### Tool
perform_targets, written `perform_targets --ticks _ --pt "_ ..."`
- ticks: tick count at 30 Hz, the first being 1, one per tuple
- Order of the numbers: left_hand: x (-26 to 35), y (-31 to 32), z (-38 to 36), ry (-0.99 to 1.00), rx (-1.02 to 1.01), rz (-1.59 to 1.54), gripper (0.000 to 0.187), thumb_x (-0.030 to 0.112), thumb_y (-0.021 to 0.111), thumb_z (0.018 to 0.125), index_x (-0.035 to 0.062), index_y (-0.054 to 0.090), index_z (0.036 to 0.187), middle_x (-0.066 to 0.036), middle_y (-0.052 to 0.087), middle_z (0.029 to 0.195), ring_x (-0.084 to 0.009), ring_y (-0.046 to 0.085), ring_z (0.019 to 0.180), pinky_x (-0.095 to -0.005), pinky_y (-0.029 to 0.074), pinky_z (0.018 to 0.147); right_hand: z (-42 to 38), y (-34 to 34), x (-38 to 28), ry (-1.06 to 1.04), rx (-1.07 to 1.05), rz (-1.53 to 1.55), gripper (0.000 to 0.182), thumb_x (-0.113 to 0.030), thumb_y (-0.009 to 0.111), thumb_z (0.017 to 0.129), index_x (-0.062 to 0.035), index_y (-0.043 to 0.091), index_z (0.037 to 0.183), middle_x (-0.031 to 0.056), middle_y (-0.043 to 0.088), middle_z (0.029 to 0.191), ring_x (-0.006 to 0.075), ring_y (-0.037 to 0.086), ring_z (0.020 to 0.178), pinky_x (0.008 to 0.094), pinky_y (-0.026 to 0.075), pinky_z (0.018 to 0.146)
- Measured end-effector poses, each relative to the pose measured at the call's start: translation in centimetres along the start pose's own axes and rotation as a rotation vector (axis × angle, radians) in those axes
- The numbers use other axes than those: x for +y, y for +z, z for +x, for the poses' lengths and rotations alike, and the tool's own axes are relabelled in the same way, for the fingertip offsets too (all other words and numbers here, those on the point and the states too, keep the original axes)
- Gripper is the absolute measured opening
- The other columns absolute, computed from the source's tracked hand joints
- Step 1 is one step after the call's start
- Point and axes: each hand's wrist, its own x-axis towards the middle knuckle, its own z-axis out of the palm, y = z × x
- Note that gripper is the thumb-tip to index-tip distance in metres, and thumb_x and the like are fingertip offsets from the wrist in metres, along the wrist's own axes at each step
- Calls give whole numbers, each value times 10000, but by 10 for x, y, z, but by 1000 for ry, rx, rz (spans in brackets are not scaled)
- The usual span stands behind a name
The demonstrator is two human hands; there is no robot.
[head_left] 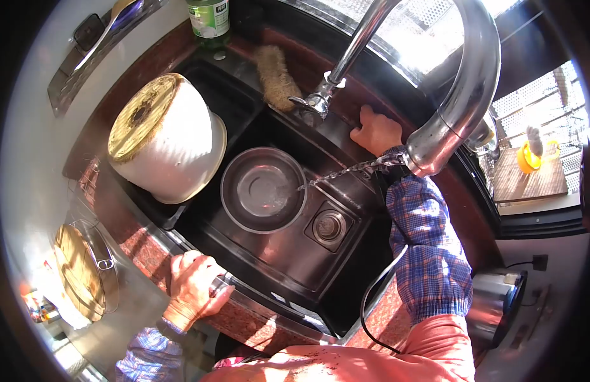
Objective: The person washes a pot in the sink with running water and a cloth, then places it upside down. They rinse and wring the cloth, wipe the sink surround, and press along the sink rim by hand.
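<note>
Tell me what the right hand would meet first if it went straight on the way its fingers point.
The right hand rests on the sink's back ledge, fingers pointing at the faucet base. It would likely meet that first, though depth is hard to judge through the fisheye view.

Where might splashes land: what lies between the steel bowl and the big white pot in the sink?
In the head view nothing lies between them: the steel bowl sits right against the tilted white pot, their rims meeting or overlapping.

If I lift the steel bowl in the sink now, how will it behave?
The steel bowl is probably slippery, since the faucet stream runs into it. It likely feels heavier than it looks, and the water in it may slosh. Its smooth round rim may turn in wet fingers, so tipping seems possible.
</note>
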Motion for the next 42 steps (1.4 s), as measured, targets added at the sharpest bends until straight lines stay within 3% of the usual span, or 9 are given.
perform_targets --ticks 9,20,27,28,36,37,39,40,42 --pt "0 -3 -1 -33 4 1 311 396 774 674 149 687 842 -25 594 931 -280 542 1045 -481 377 947 -20 7 2 -38 231 62 306 -148 560 880 -220 593 1176 113 706 1008 381 697 865 525 556 717" --pt "-2 -4 -1 -13 36 -22 308 392 779 671 153 675 836 -21 591 918 -269 557 1013 -470 381 931 -24 -10 16 121 -32 -160 440 -201 566 874 -282 580 1306 187 728 844 396 714 818 556 557 735" --pt "-3 -3 -2 16 37 -17 325 375 790 642 140 663 828 -35 593 927 -293 546 1015 -481 378 914 -72 36 152 -42 144 165 430 -291 702 829 -71 609 1187 154 662 1028 363 648 949 483 534 845" --pt "-2 -2 -2 6 14 -28 339 351 795 623 136 667 851 -47 602 952 -309 544 1022 -496 377 922 -90 -2 114 12 80 -37 603 -318 767 779 -44 536 1264 132 600 1054 363 592 978 492 521 852" --pt "5 -1 0 30 34 -13 281 327 809 627 150 681 804 -33 612 901 -305 562 970 -495 381 917 -46 -18 13 -142 772 293 199 -87 634 806 -114 628 1004 88 607 971 342 574 965 443 490 777" --pt "5 -1 0 36 26 -24 270 322 810 625 157 683 797 -29 615 891 -308 564 972 -497 381 918 -28 -15 -11 -59 672 572 221 -133 618 811 -107 640 1030 76 612 1033 328 569 993 442 479 814" --pt "1 4 -2 33 5 -43 245 320 808 624 174 688 780 -19 627 869 -312 568 974 -501 377 925 -6 10 -39 -167 437 114 298 -182 586 842 -108 643 1125 67 604 1193 260 513 1182 472 432 925" --pt "3 4 -3 36 21 -36 258 331 798 636 165 684 798 -26 628 866 -318 566 969 -501 368 930 -3 39 -50 -188 628 38 336 -186 594 835 -109 640 1159 47 606 1195 244 501 1208 464 423 932" --pt "13 -4 3 38 27 -30 274 350 778 658 153 678 821 -33 627 860 -329 564 962 -500 359 937 -16 27 -31 -176 428 227 360 -174 557 882 -150 635 1232 10 587 1280 218 499 1240 437 426 984"
